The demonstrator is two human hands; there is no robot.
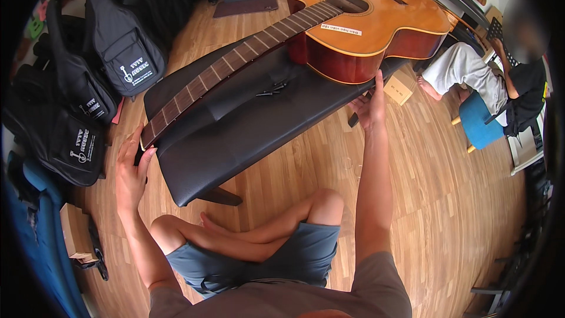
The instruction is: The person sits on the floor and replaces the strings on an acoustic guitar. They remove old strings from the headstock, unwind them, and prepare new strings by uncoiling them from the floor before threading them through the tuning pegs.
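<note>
An acoustic guitar point(415, 17) with an orange-brown top and dark red sides lies face up on a black padded bench point(265, 128). No strings show over its fretboard point(242, 56) or sound hole. My left hand point(132, 163) is around the headstock end of the neck, thumb and fingers on either side of the nut; the headstock is mostly hidden. At the bench's near edge, my right hand point(371, 106) has one digit raised against the guitar's side, the others by the edge underneath. Several small black pins point(273, 89), apparently bridge pins, lie on the bench below the neck.
Black guitar bags point(128, 59) stand along the left. A cardboard box point(399, 86) sits on the floor beyond my right hand. Farther right, a person point(494, 75) is by a blue stool point(480, 121). More boxes point(77, 232) lie at the lower left beside blue upholstery.
</note>
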